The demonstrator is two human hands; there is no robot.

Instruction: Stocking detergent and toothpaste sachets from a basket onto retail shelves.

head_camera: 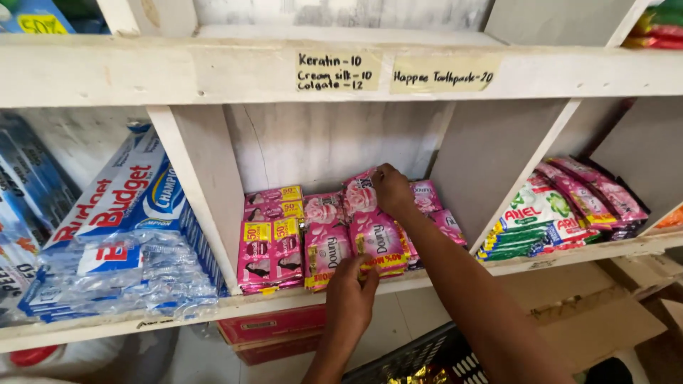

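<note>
Pink sachets (377, 242) fill the middle shelf compartment, both hands on them. Nearest, at 6 o'clock, a dark crate (427, 355) sits below. The left hand (350, 284) pinches the front sachets' lower edge; the right hand (393, 190), farther in, closes its fingers on a sachet top. White dividers (203, 192) wall them in; blue sachet packs (121, 235) at 9 o'clock, green sachets (533, 220) at 3.

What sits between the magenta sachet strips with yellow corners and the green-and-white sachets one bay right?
Head view: pink flower-print sachet strips, handled by left hand and right hand, then the white wooden divider. Magenta strips; green-and-white sachets.
</note>
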